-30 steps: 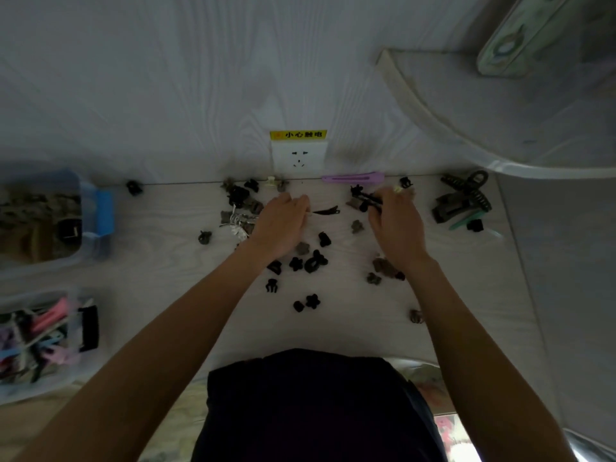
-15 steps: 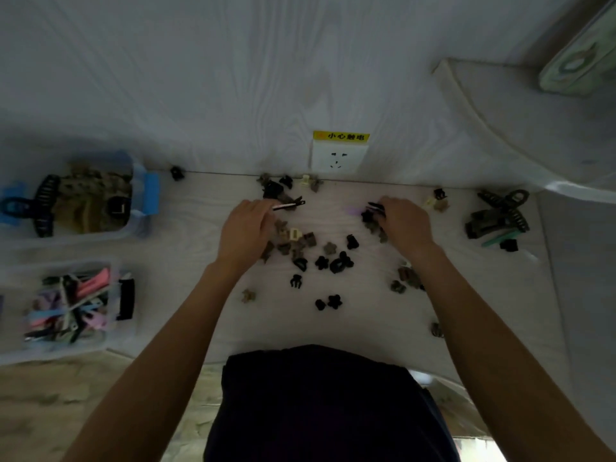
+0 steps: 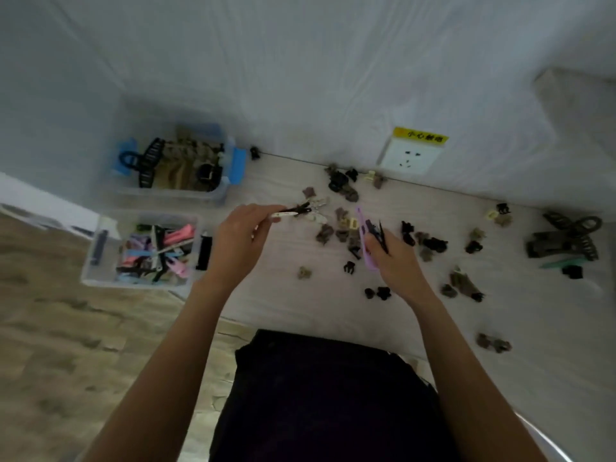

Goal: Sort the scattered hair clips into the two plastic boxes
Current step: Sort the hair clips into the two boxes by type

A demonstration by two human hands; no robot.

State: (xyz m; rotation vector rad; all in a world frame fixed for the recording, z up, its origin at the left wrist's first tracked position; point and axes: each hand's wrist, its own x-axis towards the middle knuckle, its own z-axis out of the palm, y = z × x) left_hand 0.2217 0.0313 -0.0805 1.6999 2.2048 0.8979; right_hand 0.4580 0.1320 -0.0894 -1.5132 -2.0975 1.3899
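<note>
Nearest on the pale counter [image 3: 300, 305], small dark claw clips [image 3: 376, 292] are scattered. Right of them, the right hand [image 3: 393, 258] is closed on a long purple clip [image 3: 364, 240] and a slim black clip [image 3: 382, 240]. Left of the scattered clips, a thin white and black clip [image 3: 291, 211] is pinched in the left hand [image 3: 241, 236]. Farther left, slim coloured clips are held in the near clear plastic box [image 3: 143, 250], claw clips in the far one [image 3: 176, 168].

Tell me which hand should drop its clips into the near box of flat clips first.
Left. The left hand holds slim clips and sits right beside the near box. The right hand, holding a purple clip, is farther away and would probably have to cross over.
</note>
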